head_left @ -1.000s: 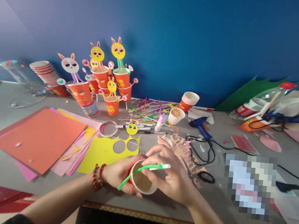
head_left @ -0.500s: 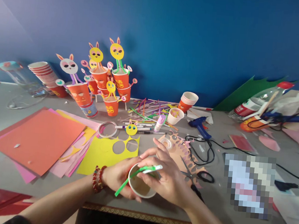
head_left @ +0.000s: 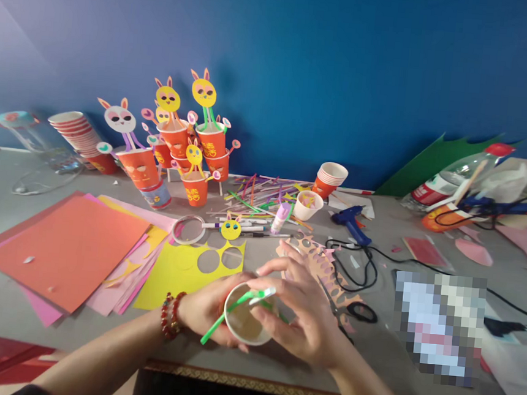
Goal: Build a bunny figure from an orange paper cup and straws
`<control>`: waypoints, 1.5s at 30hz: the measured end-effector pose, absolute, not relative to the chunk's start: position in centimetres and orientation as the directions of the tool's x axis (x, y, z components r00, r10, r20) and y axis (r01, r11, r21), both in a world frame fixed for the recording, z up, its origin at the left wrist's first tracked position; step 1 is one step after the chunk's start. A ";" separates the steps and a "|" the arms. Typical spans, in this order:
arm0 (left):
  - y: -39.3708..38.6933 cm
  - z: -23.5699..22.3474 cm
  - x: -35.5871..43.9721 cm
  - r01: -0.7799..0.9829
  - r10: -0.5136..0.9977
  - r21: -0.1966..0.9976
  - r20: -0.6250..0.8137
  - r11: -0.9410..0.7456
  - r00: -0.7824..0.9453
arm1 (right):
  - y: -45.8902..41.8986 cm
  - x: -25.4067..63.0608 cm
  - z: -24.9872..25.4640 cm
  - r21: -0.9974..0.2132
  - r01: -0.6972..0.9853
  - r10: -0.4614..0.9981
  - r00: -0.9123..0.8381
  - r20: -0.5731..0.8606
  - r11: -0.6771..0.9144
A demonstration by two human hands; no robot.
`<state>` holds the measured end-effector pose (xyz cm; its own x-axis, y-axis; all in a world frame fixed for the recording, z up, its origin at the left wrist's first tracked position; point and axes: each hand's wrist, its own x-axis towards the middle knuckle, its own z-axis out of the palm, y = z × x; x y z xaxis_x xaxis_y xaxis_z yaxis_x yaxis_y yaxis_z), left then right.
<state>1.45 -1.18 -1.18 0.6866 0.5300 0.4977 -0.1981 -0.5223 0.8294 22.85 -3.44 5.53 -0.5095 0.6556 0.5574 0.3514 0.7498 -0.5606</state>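
My left hand (head_left: 202, 312) is wrapped round a paper cup (head_left: 246, 334), its white rim and inside facing me. A green straw (head_left: 215, 325) crosses the rim, its lower left end sticking out past the cup and its white-tipped end (head_left: 263, 295) over the opening. My right hand (head_left: 306, 315) is at the cup's right side, thumb and fingers apart around that white end. Another bit of green shows behind the right fingers. Whether the fingertips touch the straw or rim is hard to see.
Bunny-faced cup figures (head_left: 193, 188) stand at the back left, near stacked cups (head_left: 73, 128). Coloured paper (head_left: 69, 248) lies left. Loose straws (head_left: 259, 191), a glue gun (head_left: 353, 225) with a black cord, scissors (head_left: 362, 312) and a bottle (head_left: 459, 178) are beyond and to the right.
My right hand has shifted slightly right, its thumb drawn back from inside the cup. The straw's white end has moved a little left; the left hand still holds the cup.
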 end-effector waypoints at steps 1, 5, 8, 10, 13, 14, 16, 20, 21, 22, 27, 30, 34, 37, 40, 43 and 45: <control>-1.2 -1.2 1.4 -0.200 0.526 0.834 0.491 -0.515 0.694 | -3.4 23.0 5.6 -0.575 0.347 0.665 -0.498 0.557 0.741; -1.2 -1.6 1.3 -0.189 0.513 0.862 0.441 -0.471 0.736 | -3.1 23.1 5.8 -0.666 0.307 0.718 -0.461 0.521 0.680; -1.2 -1.7 1.2 -0.170 0.524 0.879 0.409 -0.445 0.747 | -2.8 23.0 5.7 -0.718 0.299 0.756 -0.450 0.474 0.629; -1.1 -1.6 1.0 -0.170 0.533 0.883 0.407 -0.438 0.742 | -2.7 23.1 5.5 -0.726 0.318 0.770 -0.454 0.449 0.610; -0.9 -1.3 0.8 -0.178 0.535 0.887 0.406 -0.426 0.741 | -2.5 23.4 5.1 -0.708 0.359 0.774 -0.463 0.431 0.609; -0.9 -1.2 0.8 -0.179 0.532 0.890 0.401 -0.420 0.745 | -2.4 23.5 5.0 -0.699 0.373 0.775 -0.466 0.427 0.610; -0.9 -1.1 0.7 -0.174 0.532 0.896 0.389 -0.408 0.752 | -2.3 23.7 5.0 -0.683 0.386 0.766 -0.484 0.422 0.620; -1.0 -1.1 0.8 -0.197 0.560 0.901 0.399 -0.385 0.726 | -2.1 24.0 5.1 -0.664 0.398 0.741 -0.558 0.372 0.633; -1.1 -1.2 0.9 -0.205 0.576 0.905 0.400 -0.374 0.713 | -2.1 24.1 5.2 -0.654 0.408 0.737 -0.571 0.361 0.637; -1.1 -1.2 0.9 -0.212 0.589 0.907 0.400 -0.364 0.702 | -2.1 24.1 5.1 -0.641 0.420 0.733 -0.582 0.354 0.643; -1.0 -1.1 0.8 -0.188 0.583 0.905 0.393 -0.382 0.711 | -2.2 24.5 5.0 -0.601 0.432 0.707 -0.614 0.352 0.673; -1.0 -1.1 0.6 -0.169 0.587 0.900 0.395 -0.402 0.706 | -2.1 24.4 5.1 -0.667 0.386 0.730 -0.581 0.360 0.637; -1.0 -1.0 0.7 -0.150 0.583 0.895 0.394 -0.421 0.710 | -2.0 23.9 5.2 -0.737 0.316 0.764 -0.503 0.404 0.598; -1.1 -0.9 0.9 -0.135 0.616 0.899 0.388 -0.416 0.685 | -2.5 23.5 4.9 -0.692 0.320 0.762 -0.301 0.573 0.647; -1.3 -0.9 1.0 -0.058 0.707 0.909 0.359 -0.412 0.609 | -3.5 23.1 4.5 -0.439 0.467 0.560 -0.158 0.813 0.768; -1.6 -0.9 1.1 0.041 0.787 0.905 0.344 -0.422 0.513 | -4.5 22.3 4.3 -0.126 0.598 0.380 -0.320 0.868 0.792; -1.7 -0.6 1.2 0.093 0.812 0.897 0.343 -0.433 0.473 | -5.0 21.5 4.2 -0.035 0.619 0.369 -0.421 0.828 0.785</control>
